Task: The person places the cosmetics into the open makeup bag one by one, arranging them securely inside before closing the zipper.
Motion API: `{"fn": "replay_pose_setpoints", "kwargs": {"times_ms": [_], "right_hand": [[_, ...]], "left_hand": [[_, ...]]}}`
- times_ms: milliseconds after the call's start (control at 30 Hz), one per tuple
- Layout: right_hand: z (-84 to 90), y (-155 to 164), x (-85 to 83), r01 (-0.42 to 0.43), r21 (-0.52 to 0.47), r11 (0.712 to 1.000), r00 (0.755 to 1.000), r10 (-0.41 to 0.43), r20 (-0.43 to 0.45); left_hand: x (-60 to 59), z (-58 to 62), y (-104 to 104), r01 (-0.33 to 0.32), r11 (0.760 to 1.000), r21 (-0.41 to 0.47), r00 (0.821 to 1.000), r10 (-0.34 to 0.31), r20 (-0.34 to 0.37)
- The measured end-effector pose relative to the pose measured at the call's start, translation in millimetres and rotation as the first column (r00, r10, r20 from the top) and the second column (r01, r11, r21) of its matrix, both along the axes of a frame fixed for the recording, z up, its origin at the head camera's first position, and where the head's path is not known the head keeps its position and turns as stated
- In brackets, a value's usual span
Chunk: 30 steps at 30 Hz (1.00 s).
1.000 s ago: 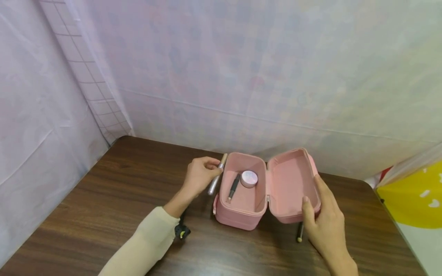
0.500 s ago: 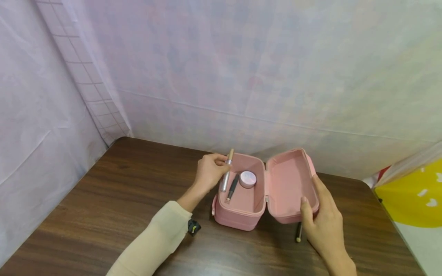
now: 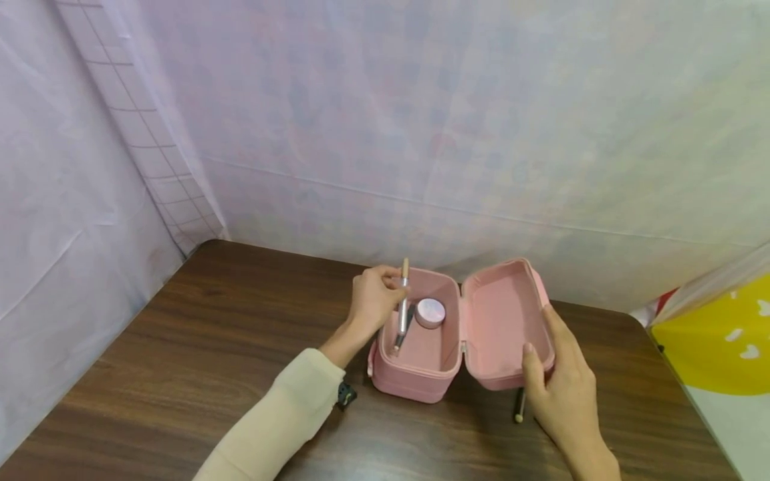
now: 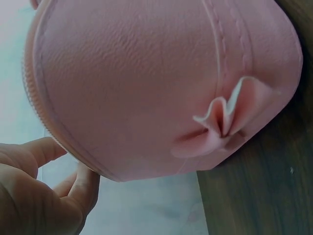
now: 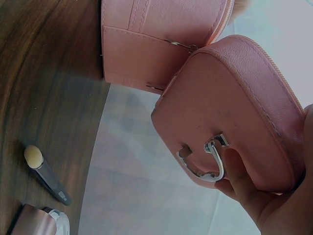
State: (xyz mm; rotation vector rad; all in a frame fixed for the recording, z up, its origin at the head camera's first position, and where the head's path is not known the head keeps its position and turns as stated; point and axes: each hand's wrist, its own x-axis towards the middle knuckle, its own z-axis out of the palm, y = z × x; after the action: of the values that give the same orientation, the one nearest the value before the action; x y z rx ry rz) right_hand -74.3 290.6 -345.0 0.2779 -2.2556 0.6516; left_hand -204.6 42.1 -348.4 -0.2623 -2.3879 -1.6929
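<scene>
Since a second ago the left hand (image 3: 374, 298) has been carrying a slim silver brush (image 3: 401, 308) with a pale tip from beside the pink case (image 3: 421, 374) to above its left compartment, and the brush is now standing steeper, its lower end dipping inside. Fingers and thumb are pinching the metallic handle near its upper end. That compartment is holding a round, glossy pale-pink jar (image 3: 430, 312) against its far wall and a dark slender pencil (image 3: 409, 318) lying just beside the brush, perhaps touching it, though the head view is too small to settle that. The case is a rounded, soft-sided box with a grained leather-like skin, stitched seams and a zipper along the rim, lying open like a book on the dark wood-grain table (image 3: 180, 347). The right hand (image 3: 559, 381) is gripping the front corner of the open lid (image 3: 508, 321), thumb over the rim and fingers under the shell beside a silver metal ring (image 5: 203, 159). Another dark stick with a rounded beige sponge tip (image 5: 33, 156) is lying on the table just in front of the lid, near that hand.
</scene>
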Motion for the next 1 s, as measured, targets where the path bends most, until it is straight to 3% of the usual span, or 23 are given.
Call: {"fn": "replay_pose_setpoints", "kwargs": {"times_ms": [400,767,1000], "right_hand": [[-0.6,0,1.3,-0.006,0.003,1.000,1.000,0.006,-0.005],[1.9,-1,2.1,-0.008,0.003,1.000,1.000,0.008,-0.009],[2.1,-2,1.6,-0.006,0.002,1.000,1.000,0.006,-0.012]], "left_hand": [[-0.3,5.4,1,-0.059,0.982,-0.182,0.998,0.061,0.007],[-6.2,11.0,-7,0.055,0.986,-0.155,0.996,-0.044,0.071],[-11.1,15.1,-11,0.111,0.982,-0.150,0.994,-0.107,0.031]]}}
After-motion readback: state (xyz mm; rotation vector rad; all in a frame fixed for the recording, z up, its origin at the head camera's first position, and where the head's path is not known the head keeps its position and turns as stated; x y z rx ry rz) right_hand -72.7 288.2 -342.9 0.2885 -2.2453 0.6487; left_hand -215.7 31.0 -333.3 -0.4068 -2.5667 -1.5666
